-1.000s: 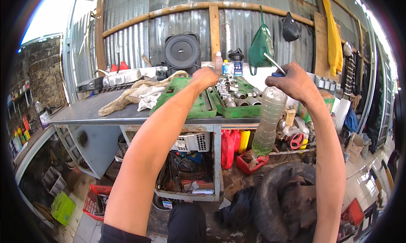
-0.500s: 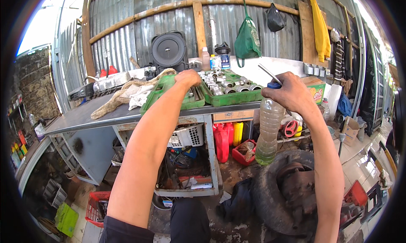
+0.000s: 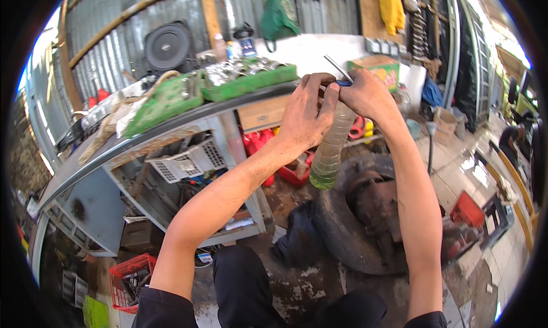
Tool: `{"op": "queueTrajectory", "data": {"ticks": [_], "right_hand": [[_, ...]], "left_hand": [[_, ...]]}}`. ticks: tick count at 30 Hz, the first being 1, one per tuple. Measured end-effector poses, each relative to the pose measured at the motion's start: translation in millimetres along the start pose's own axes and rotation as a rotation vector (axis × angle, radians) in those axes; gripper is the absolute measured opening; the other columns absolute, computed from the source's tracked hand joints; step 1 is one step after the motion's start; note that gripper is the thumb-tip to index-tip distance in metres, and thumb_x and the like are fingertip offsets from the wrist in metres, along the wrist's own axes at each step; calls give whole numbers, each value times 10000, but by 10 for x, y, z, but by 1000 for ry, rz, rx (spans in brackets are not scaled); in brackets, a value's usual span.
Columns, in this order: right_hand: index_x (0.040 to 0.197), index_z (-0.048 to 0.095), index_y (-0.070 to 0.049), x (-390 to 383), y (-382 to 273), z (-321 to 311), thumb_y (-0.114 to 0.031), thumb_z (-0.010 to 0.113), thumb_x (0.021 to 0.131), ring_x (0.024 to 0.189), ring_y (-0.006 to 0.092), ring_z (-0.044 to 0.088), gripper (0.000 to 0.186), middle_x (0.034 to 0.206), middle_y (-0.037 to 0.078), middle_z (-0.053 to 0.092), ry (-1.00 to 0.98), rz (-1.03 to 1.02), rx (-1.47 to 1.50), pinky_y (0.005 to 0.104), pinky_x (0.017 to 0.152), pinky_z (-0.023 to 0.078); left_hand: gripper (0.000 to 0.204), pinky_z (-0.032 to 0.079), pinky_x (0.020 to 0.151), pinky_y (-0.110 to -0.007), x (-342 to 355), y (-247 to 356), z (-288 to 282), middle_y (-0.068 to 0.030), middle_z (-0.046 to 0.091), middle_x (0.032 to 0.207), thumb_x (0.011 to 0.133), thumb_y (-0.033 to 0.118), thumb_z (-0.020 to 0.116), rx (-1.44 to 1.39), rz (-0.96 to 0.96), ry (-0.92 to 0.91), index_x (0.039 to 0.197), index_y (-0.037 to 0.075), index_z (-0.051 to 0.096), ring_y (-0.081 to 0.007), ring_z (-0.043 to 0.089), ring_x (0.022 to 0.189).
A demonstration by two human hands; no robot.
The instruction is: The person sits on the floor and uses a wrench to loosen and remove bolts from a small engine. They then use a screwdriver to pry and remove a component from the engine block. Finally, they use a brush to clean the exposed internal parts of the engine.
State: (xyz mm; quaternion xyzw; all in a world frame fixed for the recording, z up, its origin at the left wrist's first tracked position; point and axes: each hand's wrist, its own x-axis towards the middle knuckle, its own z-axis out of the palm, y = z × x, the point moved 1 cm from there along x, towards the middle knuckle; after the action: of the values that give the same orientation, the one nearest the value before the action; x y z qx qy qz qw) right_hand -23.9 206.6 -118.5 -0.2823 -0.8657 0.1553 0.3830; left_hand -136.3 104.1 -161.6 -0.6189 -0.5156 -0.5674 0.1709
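Observation:
My right hand [image 3: 368,93] is closed round the top of a clear ribbed plastic bottle [image 3: 335,142] with a blue cap [image 3: 343,83]. Pale greenish liquid shows in the bottle's bottom, and the bottle hangs tilted above the floor. A thin shiny metal rod [image 3: 338,68] sticks up and left from the same hand. Close against the bottle's neck is my left hand [image 3: 311,111], thumb and fingers bent together at the cap. What its fingertips grip is hidden.
On the workbench [image 3: 220,106], a green case [image 3: 251,84] holds several metal sockets. Below, a white basket [image 3: 185,160] sits in the bench frame. A tyre [image 3: 331,225] with a rusty metal part lies on the floor, near a red crate [image 3: 123,276].
My left hand has left the green case and come right to the bottle's top. The bottle is now more tilted, and the view has turned down and to the right.

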Motion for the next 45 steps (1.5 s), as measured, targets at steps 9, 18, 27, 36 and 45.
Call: {"op": "queueTrajectory", "data": {"ticks": [9, 18, 27, 36, 45], "right_hand": [[988, 731, 39, -623, 1418, 54, -490, 766, 703, 946, 397, 707, 602, 944, 287, 709, 4, 337, 83, 457, 837, 549], [985, 729, 23, -877, 2493, 746, -502, 787, 770, 756, 269, 701, 570, 805, 171, 720, 68, 317, 256, 399, 748, 540], [1103, 715, -26, -1173, 2708, 1593, -535, 753, 820, 858, 232, 690, 583, 888, 142, 724, -77, 521, 292, 391, 826, 518], [1222, 667, -35, -931, 3404, 2223, -367, 715, 909, 890, 134, 654, 459, 1023, 105, 728, 220, 226, 218, 293, 799, 518], [1157, 640, -19, -711, 3297, 2272, -161, 731, 866, 920, 265, 715, 336, 954, 191, 714, 179, 273, 208, 370, 793, 529]], "left_hand": [[850, 471, 966, -440, -980, -615, 1638, -255, 605, 1208, 862, 447, 743, -304, -70, -395, 1410, -8, 280, -333, 608, 1149], [934, 511, 923, -423, -1300, -1417, 2330, -241, 597, 1201, 797, 399, 824, -290, -80, -554, 1395, -6, 231, -332, 634, 1112], [901, 522, 956, -416, -1845, -2351, 2429, -206, 645, 1225, 720, 366, 889, -453, -283, -429, 1415, 30, 424, -307, 656, 1117], [953, 517, 948, -410, -2062, -2898, 3000, -226, 646, 1181, 787, 346, 833, -440, -134, -493, 1499, 8, 298, -320, 653, 1102], [958, 482, 958, -425, -2021, -3184, 3307, -207, 582, 1269, 798, 326, 784, -552, 61, -371, 1524, 51, 223, -332, 621, 1121]]}}
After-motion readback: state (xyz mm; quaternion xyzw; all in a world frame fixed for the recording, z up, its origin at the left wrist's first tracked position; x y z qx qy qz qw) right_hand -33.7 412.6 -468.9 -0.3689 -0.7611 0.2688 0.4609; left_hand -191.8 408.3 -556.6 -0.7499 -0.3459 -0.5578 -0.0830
